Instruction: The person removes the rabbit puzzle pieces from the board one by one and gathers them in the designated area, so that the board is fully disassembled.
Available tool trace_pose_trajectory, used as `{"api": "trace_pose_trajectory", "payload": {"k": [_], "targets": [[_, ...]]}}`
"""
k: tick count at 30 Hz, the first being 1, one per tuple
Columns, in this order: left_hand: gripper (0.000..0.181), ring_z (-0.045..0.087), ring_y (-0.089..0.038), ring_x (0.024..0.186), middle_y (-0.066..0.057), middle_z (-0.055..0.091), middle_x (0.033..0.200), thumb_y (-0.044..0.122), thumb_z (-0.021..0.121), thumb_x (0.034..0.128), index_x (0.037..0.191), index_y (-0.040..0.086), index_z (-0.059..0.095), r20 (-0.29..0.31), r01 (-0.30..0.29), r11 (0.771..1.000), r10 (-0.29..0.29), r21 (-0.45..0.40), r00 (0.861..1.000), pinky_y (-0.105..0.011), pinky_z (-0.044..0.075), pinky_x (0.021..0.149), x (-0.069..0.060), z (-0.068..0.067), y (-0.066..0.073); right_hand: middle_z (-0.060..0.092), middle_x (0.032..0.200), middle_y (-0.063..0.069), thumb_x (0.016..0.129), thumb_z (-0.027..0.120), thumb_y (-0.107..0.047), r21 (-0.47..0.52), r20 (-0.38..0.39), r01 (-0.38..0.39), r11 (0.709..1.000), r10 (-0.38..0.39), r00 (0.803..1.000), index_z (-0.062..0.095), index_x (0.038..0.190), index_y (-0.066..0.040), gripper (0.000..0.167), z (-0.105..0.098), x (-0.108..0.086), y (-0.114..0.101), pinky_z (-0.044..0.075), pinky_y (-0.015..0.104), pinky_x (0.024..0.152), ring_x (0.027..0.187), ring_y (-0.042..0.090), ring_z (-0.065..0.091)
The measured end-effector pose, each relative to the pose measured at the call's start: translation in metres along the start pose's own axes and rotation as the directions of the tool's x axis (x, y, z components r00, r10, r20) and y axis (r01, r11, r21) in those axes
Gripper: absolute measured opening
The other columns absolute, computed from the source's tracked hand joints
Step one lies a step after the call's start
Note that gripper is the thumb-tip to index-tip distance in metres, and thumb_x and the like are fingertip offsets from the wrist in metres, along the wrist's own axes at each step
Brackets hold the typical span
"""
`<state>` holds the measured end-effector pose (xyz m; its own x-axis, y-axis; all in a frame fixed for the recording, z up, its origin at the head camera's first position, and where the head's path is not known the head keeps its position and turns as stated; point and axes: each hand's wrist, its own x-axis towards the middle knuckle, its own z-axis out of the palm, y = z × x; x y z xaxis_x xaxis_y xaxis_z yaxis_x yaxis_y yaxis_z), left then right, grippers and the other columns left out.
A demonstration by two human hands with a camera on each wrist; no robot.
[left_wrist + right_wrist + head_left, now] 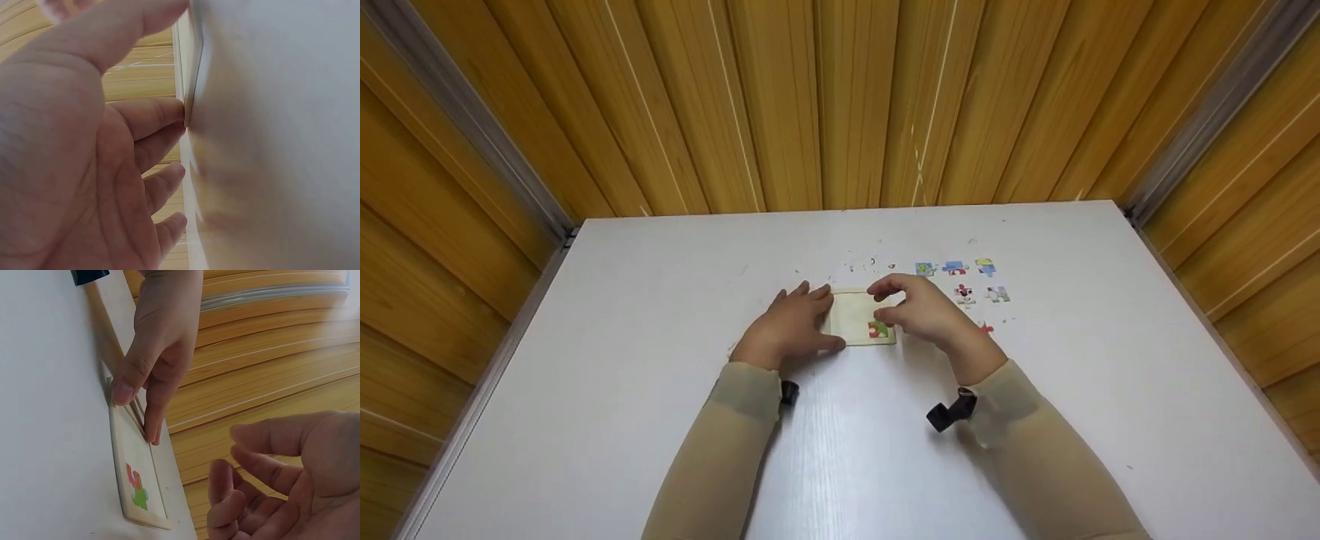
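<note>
A small, shallow wooden puzzle tray (851,315) lies on the white table. One red and green jigsaw piece (877,330) sits in its near right corner, also seen in the right wrist view. My left hand (791,322) holds the tray's left end, its thumb at the near corner and its fingers toward the far one. Above the tray's right side hovers my right hand (922,311), thumb and fingers apart and loosely bent. In the right wrist view, this right hand (275,478) shows nothing between its fingers.
Right of the tray lie several loose jigsaw pieces, among them a blue and green piece (925,268), a blue and red piece (955,268), a yellow and blue piece (985,266) and a grey piece (998,294). Wood-patterned panels (840,105) stand behind the table (660,300).
</note>
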<state>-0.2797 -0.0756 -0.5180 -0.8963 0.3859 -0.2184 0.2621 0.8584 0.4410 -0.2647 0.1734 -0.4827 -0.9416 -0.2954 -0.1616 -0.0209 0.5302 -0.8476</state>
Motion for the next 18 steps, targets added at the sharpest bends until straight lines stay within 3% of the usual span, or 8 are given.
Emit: {"api": "trace_pose_trajectory", "payload": {"k": [4, 10, 15, 18], "targets": [[0.092, 0.021, -0.031, 0.179, 0.001, 0.039, 0.185, 0.047, 0.087, 0.0976, 0.174, 0.017, 0.046, -0.002, 0.001, 1.0, -0.001, -0.001, 1.0, -0.056, 0.013, 0.147, 0.001, 0.001, -0.001, 0.068, 0.151, 0.019, 0.103, 0.073, -0.01, -0.072, 0.026, -0.059, 0.996, 0.061, 0.998, 0.071, 0.149, -0.007, 0.047, 0.006, 0.004, 0.006, 0.053, 0.036, 0.1, 0.125, 0.029, 0.064], [0.092, 0.021, -0.032, 0.179, 0.0, 0.038, 0.186, 0.045, 0.087, 0.0981, 0.175, 0.016, 0.045, 0.001, -0.005, 1.0, 0.005, -0.007, 1.0, -0.057, 0.013, 0.147, 0.0, 0.001, -0.002, 0.065, 0.156, 0.02, 0.102, 0.072, -0.006, -0.125, 0.034, -0.091, 0.988, 0.096, 0.995, 0.069, 0.153, -0.006, 0.051, 0.015, 0.008, 0.011, 0.056, 0.035, 0.098, 0.122, 0.029, 0.066], [0.093, 0.02, -0.032, 0.179, -0.001, 0.037, 0.186, 0.045, 0.086, 0.0986, 0.176, 0.016, 0.044, 0.008, -0.008, 1.0, 0.008, 0.005, 1.0, -0.056, 0.013, 0.148, 0.001, 0.002, -0.001, 0.067, 0.157, 0.021, 0.099, 0.072, -0.004, -0.183, 0.029, -0.076, 0.98, 0.083, 0.996, 0.068, 0.154, -0.003, 0.055, 0.016, 0.011, 0.018, 0.052, 0.048, 0.122, 0.139, 0.035, 0.062], [0.092, 0.02, -0.032, 0.179, -0.001, 0.037, 0.186, 0.046, 0.086, 0.099, 0.175, 0.016, 0.044, 0.009, -0.01, 1.0, 0.01, 0.01, 1.0, -0.056, 0.013, 0.148, 0.001, 0.001, -0.001, 0.066, 0.158, 0.021, 0.101, 0.072, -0.004, -0.213, 0.005, -0.087, 0.973, 0.09, 0.996, 0.069, 0.153, -0.003, 0.052, 0.019, 0.011, 0.02, 0.043, 0.056, 0.133, 0.146, 0.038, 0.059]]}}
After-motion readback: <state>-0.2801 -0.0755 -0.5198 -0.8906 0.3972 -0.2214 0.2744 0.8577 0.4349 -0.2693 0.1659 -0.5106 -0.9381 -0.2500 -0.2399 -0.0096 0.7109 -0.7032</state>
